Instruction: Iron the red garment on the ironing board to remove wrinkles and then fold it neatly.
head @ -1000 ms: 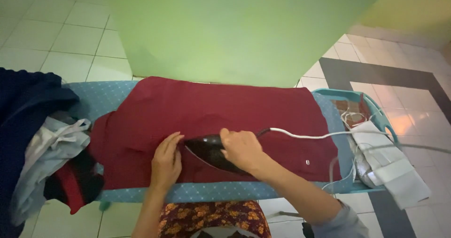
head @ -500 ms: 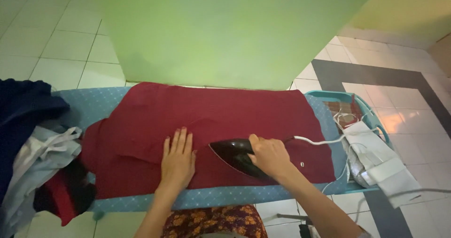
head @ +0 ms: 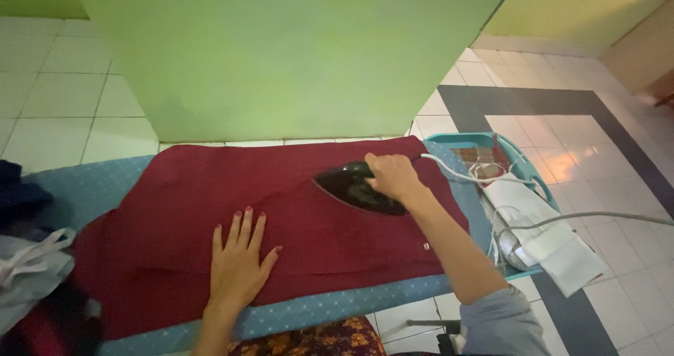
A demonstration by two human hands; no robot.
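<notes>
While the camera looks down from the person's head, the nearest thing is a strip of dark floral-patterned fabric at the bottom edge, likely the person's clothing. Just beyond it runs the long ironing board with a pale blue dotted cover, which serves as the counter. A dark red woven garment lies spread flat across most of it. The left hand rests palm down on the near part of the cloth, fingers spread open and holding nothing, pinning the fabric. Farther out, the right hand is closed around the handle of a glossy black pointed iron, whose tip faces left on the upper middle of the garment. The cloth around the iron looks smooth, so the pressing seems well under way, though soft folds near the left end suggest that part remains to be done. A white cord trails right to a teal plastic basket holding folded white cloth. At the left edge sits a heap of dark and grey clothes. Beyond stand a matte green wall and glossy white floor tiles.
</notes>
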